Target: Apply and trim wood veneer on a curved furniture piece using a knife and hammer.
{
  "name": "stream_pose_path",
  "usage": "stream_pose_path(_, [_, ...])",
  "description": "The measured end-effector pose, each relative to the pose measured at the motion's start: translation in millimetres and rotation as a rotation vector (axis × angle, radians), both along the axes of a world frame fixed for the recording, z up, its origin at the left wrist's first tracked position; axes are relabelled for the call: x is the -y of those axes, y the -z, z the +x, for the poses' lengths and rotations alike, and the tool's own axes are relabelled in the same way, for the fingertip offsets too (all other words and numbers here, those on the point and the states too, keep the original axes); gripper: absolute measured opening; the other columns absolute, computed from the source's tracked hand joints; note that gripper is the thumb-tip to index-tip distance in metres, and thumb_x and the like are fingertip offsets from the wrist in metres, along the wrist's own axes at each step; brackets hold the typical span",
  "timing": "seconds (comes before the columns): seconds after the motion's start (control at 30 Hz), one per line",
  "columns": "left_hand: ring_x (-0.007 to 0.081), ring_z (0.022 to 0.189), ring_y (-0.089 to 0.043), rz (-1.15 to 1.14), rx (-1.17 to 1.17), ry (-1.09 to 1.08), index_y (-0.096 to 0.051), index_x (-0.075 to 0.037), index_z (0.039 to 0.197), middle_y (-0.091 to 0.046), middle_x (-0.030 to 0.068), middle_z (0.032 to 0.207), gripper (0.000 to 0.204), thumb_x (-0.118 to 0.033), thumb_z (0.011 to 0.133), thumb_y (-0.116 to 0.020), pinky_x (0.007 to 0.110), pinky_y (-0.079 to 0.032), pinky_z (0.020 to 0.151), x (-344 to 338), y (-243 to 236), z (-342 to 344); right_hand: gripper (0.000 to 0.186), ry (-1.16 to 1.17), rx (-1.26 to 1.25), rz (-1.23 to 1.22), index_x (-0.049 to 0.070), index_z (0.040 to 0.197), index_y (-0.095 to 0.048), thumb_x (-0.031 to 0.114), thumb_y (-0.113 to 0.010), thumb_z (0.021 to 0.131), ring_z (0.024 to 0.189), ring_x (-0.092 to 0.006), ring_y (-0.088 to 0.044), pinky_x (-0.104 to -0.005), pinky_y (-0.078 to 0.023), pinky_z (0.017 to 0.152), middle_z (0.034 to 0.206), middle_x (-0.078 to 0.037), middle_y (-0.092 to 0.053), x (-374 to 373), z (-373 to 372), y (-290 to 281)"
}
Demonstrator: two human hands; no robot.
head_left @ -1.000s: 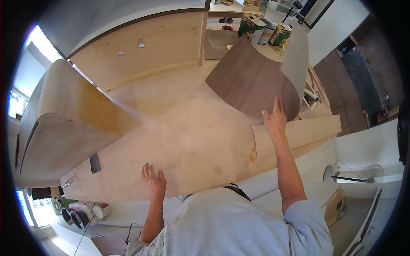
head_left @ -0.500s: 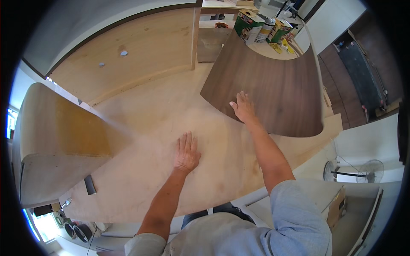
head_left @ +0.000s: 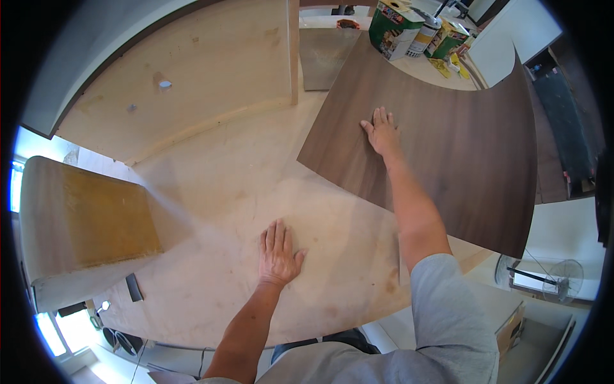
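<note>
My left hand (head_left: 277,257) lies flat on the pale wooden countertop (head_left: 224,192), fingers stretched forward and nothing in it. Further off to the right, my right hand (head_left: 383,133) rests palm down on a dark brown wood-grain sheet (head_left: 460,160), its thumb spread to the left. This sheet has a concave curved far edge and covers the right part of the countertop. Its near right corner reaches out toward the counter's rim. Whether glue or anything else lies beneath the sheet is hidden.
A green and white can (head_left: 393,29), a white canister (head_left: 425,35) and a yellow-green can (head_left: 446,38) stand behind the sheet. A rounded block (head_left: 96,217) rises at left, near a small dark strip (head_left: 134,287). A curved wooden panel (head_left: 211,83) borders the far side. A fan (head_left: 563,280) stands right.
The brown sheet's near right side now spreads lower and further right. My right hand has moved forward a little over it, while my left stays flat on the countertop. The view has shifted.
</note>
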State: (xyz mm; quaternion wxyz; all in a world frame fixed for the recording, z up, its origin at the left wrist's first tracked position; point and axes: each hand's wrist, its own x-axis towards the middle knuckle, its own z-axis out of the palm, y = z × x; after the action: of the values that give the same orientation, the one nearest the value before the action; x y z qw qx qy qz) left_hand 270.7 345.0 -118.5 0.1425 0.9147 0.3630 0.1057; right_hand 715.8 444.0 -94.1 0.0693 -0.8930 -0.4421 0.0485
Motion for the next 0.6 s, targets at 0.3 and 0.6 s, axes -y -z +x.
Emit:
stream_pose_path(0.3, [0.0444,0.146,-0.035,0.004,-0.041,-0.035,-0.052,0.005,0.142,-0.038,0.0267,0.158,0.072,-0.044,0.09,-0.068,0.062,-0.027,0.118,-5,-3,-7,0.077,-0.146,0.064,-0.002,0.003,0.158,-0.034,0.058,-0.04,0.104,0.155,-0.0376,-0.025,-0.0686,-0.02,0.119,0.167,-0.014,-0.03,54,-86,20])
stream_pose_path(0.6, [0.0428,0.149,-0.032,-0.044,-0.04,-0.025,-0.051,0.003,0.145,-0.037,0.0242,0.16,0.073,-0.043,0.09,-0.069,0.06,-0.024,0.121,-2,-6,2,0.071,0.241,-0.036,0.007,0.004,0.157,-0.038,0.054,-0.039,0.106,0.155,-0.0377,-0.024,-0.0664,-0.017,0.121,0.167,-0.016,-0.031,11,30,-8])
